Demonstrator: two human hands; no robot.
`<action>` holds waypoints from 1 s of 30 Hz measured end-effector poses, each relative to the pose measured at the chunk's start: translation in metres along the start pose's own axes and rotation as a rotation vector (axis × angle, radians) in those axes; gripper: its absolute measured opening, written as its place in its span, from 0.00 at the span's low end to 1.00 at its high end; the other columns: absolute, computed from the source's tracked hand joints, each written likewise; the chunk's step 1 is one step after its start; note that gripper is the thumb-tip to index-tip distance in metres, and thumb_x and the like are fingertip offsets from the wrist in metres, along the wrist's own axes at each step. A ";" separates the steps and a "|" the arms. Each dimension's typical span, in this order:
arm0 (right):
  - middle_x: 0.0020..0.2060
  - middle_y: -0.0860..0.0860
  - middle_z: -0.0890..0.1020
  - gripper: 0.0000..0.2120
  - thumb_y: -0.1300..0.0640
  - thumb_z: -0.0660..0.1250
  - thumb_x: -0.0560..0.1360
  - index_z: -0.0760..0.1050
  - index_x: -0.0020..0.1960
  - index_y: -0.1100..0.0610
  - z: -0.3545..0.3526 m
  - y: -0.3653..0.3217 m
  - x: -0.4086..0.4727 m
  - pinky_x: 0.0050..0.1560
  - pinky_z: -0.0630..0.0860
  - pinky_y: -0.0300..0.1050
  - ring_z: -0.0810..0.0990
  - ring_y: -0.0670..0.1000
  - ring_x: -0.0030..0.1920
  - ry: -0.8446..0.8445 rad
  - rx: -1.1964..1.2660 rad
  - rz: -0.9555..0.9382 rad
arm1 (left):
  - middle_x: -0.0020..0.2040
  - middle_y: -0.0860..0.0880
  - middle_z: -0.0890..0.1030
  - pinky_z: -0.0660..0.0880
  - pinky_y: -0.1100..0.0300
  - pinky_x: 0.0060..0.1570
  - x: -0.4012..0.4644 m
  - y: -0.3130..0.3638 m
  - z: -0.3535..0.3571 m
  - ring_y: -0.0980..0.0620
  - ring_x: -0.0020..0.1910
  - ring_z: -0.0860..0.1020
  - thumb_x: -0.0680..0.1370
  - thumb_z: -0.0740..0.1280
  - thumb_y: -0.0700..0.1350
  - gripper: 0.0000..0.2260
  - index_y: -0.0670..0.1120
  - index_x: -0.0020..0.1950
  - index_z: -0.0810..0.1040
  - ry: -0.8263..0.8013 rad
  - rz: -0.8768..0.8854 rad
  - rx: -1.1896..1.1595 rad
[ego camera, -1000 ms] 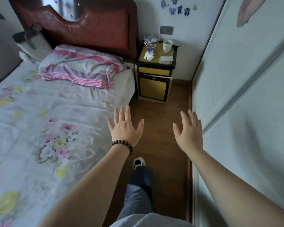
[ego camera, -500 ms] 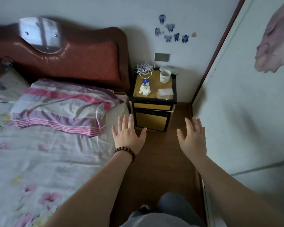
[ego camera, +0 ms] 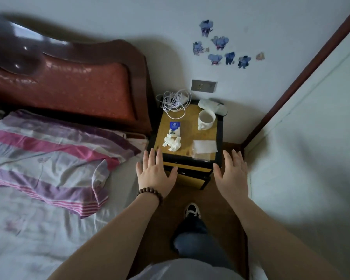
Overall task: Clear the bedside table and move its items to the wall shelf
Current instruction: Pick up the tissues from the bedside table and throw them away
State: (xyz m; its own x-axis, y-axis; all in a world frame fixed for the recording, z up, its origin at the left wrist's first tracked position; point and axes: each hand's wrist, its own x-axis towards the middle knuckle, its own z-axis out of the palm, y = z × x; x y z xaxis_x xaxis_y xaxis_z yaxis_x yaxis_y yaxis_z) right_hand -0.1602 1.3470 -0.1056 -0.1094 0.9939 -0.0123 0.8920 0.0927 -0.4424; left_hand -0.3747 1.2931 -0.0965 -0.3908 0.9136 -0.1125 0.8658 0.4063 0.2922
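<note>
The yellow-topped bedside table [ego camera: 192, 130] with a black frame stands in the corner beside the bed. On it lie a coiled white cable [ego camera: 173, 103], a blue tissue pack [ego camera: 175, 126], crumpled white tissues [ego camera: 172, 142], a white mug [ego camera: 206, 119], a flat white paper [ego camera: 205, 146] and a pale case [ego camera: 212, 106] at the back. My left hand [ego camera: 155, 174] hovers open at the table's front left corner. Just off the front right corner, my right hand [ego camera: 231, 172] is spread flat and holds nothing. No wall shelf is in view.
The bed [ego camera: 38, 199] with a striped pillow [ego camera: 53, 158] and a red headboard [ego camera: 73, 85] fills the left. A pale wardrobe door [ego camera: 311, 138] runs along the right. Between them is a narrow strip of wooden floor [ego camera: 214, 201], where my foot [ego camera: 192, 211] stands.
I have walked up the gap between bed and wardrobe, so the bedside table is much closer. Both hands stay open and now reach its front edge.
</note>
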 end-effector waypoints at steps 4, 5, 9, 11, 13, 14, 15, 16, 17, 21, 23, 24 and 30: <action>0.75 0.57 0.61 0.26 0.46 0.57 0.79 0.61 0.74 0.56 0.013 0.009 0.054 0.75 0.50 0.57 0.51 0.55 0.77 -0.092 -0.006 -0.003 | 0.77 0.49 0.53 0.48 0.46 0.72 0.050 0.020 0.015 0.50 0.75 0.46 0.75 0.53 0.64 0.34 0.50 0.76 0.49 -0.035 -0.050 -0.020; 0.75 0.57 0.60 0.26 0.45 0.56 0.79 0.60 0.74 0.56 0.017 0.010 0.064 0.75 0.49 0.57 0.50 0.55 0.77 -0.115 -0.005 0.002 | 0.77 0.49 0.54 0.48 0.46 0.72 0.060 0.022 0.021 0.50 0.75 0.46 0.75 0.54 0.64 0.34 0.50 0.76 0.50 -0.044 -0.064 -0.023; 0.75 0.56 0.60 0.26 0.45 0.56 0.79 0.60 0.74 0.54 0.046 0.011 0.093 0.76 0.48 0.55 0.49 0.54 0.77 -0.180 -0.010 0.014 | 0.76 0.49 0.55 0.51 0.46 0.72 0.094 0.020 0.050 0.50 0.75 0.48 0.74 0.55 0.65 0.35 0.49 0.76 0.50 -0.076 -0.123 -0.052; 0.75 0.56 0.60 0.25 0.47 0.57 0.79 0.60 0.74 0.54 0.064 0.013 0.104 0.76 0.47 0.55 0.50 0.54 0.77 -0.208 -0.014 0.020 | 0.76 0.49 0.54 0.53 0.46 0.72 0.112 0.016 0.072 0.51 0.75 0.48 0.73 0.56 0.66 0.38 0.48 0.76 0.49 -0.110 -0.166 -0.068; 0.75 0.56 0.60 0.25 0.48 0.59 0.79 0.60 0.73 0.54 0.083 0.018 0.114 0.75 0.48 0.56 0.51 0.55 0.76 -0.222 -0.011 0.027 | 0.77 0.48 0.52 0.53 0.47 0.72 0.130 0.010 0.096 0.51 0.75 0.47 0.72 0.56 0.68 0.41 0.48 0.76 0.46 -0.160 -0.199 -0.080; 0.75 0.57 0.61 0.26 0.49 0.59 0.78 0.60 0.73 0.55 0.093 0.021 0.119 0.75 0.49 0.57 0.52 0.56 0.76 -0.226 -0.007 0.029 | 0.77 0.48 0.51 0.52 0.47 0.72 0.139 0.007 0.107 0.51 0.75 0.47 0.71 0.57 0.68 0.42 0.48 0.76 0.45 -0.179 -0.207 -0.090; 0.74 0.57 0.61 0.26 0.49 0.59 0.78 0.59 0.74 0.55 0.103 0.024 0.123 0.75 0.50 0.58 0.52 0.57 0.76 -0.227 -0.002 0.035 | 0.77 0.48 0.50 0.52 0.48 0.72 0.147 0.005 0.118 0.52 0.75 0.47 0.71 0.59 0.68 0.43 0.48 0.76 0.44 -0.192 -0.210 -0.100; 0.74 0.58 0.61 0.26 0.49 0.59 0.78 0.60 0.74 0.55 0.111 0.027 0.126 0.75 0.51 0.59 0.53 0.57 0.76 -0.226 0.005 0.044 | 0.77 0.48 0.50 0.52 0.48 0.72 0.155 0.003 0.128 0.52 0.75 0.47 0.71 0.61 0.68 0.44 0.48 0.76 0.43 -0.199 -0.210 -0.109; 0.74 0.58 0.62 0.27 0.49 0.59 0.78 0.60 0.73 0.56 0.119 0.029 0.129 0.74 0.52 0.60 0.54 0.58 0.76 -0.221 0.015 0.053 | 0.77 0.49 0.50 0.52 0.48 0.72 0.163 0.000 0.136 0.52 0.75 0.47 0.70 0.62 0.67 0.45 0.48 0.76 0.43 -0.196 -0.208 -0.119; 0.74 0.60 0.60 0.28 0.50 0.62 0.77 0.61 0.74 0.58 0.139 0.032 0.135 0.74 0.55 0.62 0.54 0.60 0.76 -0.232 0.010 0.074 | 0.76 0.49 0.57 0.54 0.49 0.72 0.179 -0.004 0.157 0.52 0.74 0.52 0.70 0.68 0.62 0.43 0.47 0.76 0.50 -0.134 -0.159 -0.158; 0.75 0.60 0.58 0.30 0.48 0.62 0.77 0.59 0.75 0.57 0.144 0.032 0.137 0.75 0.53 0.59 0.51 0.58 0.76 -0.264 -0.017 0.083 | 0.74 0.49 0.62 0.56 0.49 0.71 0.184 -0.007 0.163 0.51 0.73 0.56 0.72 0.69 0.57 0.37 0.47 0.74 0.56 -0.119 -0.132 -0.188; 0.76 0.60 0.57 0.31 0.46 0.62 0.77 0.58 0.75 0.57 0.147 0.032 0.138 0.75 0.51 0.58 0.50 0.58 0.76 -0.272 -0.024 0.080 | 0.72 0.49 0.65 0.57 0.49 0.69 0.186 -0.008 0.165 0.50 0.72 0.59 0.73 0.69 0.54 0.33 0.48 0.73 0.58 -0.118 -0.124 -0.193; 0.77 0.59 0.49 0.43 0.27 0.54 0.70 0.51 0.76 0.50 0.164 0.037 0.159 0.74 0.46 0.57 0.45 0.58 0.77 -0.313 -0.148 0.076 | 0.60 0.49 0.75 0.66 0.48 0.61 0.187 -0.015 0.169 0.48 0.60 0.71 0.74 0.66 0.51 0.20 0.49 0.65 0.68 -0.123 -0.066 -0.190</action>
State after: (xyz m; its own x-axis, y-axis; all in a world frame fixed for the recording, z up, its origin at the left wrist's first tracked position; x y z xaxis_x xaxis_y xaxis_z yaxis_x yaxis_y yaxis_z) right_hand -0.2168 1.4982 -0.2709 -0.1486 0.9342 -0.3242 0.9540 0.0492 -0.2956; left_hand -0.4083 1.4605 -0.2821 -0.3934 0.8852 -0.2482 0.7606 0.4651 0.4530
